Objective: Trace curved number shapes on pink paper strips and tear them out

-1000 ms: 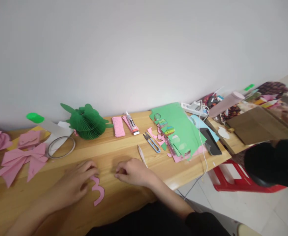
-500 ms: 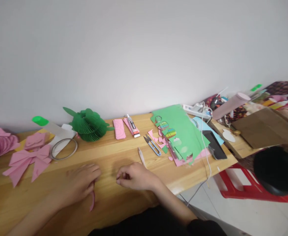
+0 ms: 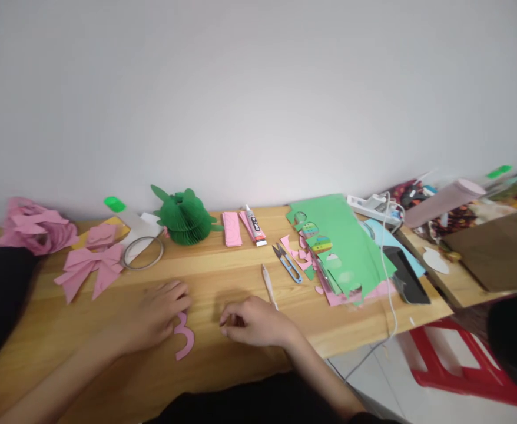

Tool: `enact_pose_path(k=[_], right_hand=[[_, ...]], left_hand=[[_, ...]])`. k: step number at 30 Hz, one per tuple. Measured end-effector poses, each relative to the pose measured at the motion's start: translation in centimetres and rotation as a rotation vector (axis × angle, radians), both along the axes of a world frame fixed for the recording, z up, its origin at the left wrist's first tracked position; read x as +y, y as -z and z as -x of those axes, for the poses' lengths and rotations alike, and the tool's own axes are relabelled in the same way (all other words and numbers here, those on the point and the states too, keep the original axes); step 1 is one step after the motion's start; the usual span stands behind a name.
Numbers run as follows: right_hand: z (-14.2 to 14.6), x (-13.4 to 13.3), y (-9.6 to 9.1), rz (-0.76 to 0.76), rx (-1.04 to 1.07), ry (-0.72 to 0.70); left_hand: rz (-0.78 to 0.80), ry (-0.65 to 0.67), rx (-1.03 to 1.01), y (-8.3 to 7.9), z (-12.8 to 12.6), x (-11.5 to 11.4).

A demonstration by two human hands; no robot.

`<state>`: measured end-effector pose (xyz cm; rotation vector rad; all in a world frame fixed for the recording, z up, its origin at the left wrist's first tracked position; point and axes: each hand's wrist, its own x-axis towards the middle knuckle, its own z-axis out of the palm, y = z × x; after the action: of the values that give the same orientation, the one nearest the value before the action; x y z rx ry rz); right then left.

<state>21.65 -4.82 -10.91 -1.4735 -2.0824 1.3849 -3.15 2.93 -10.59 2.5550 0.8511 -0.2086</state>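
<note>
Long wood table (image 3: 223,271). Green sheet (image 3: 355,235) on right. Hands well apart: left hand (image 3: 159,312) palm down, cannot tell if pinching; right hand (image 3: 254,321) curled, cannot tell if holding. Pink bottle (image 3: 446,203), insides hidden. Green-capped bottle (image 3: 131,219), insides too blurry. Tube (image 3: 255,225) says "B-7000". Pink paper 3 (image 3: 186,340) on table, top under left fingers.

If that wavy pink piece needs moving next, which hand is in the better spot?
Probably the left hand: it sits right at the upper end of the wavy pink piece. The right hand is apart from it, loosely curled, nearer the white pen-like tool.
</note>
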Motion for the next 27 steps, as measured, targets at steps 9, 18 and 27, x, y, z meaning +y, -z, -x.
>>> enact_pose_path(k=[9, 18, 27], right_hand=[[0.8, 0.4, 0.4, 0.034, 0.011, -0.099], [1.5, 0.2, 0.5, 0.124, 0.289, 0.181], [1.5, 0.4, 2.8, 0.236, 0.494, 0.455]], left_hand=[[-0.024, 0.034, -0.065, -0.5, -0.1, -0.2], [0.126, 0.012, -0.267, -1.2, -2.4, 0.0], [0.254, -0.179, -0.457, -0.2, -5.8, 1.5]])
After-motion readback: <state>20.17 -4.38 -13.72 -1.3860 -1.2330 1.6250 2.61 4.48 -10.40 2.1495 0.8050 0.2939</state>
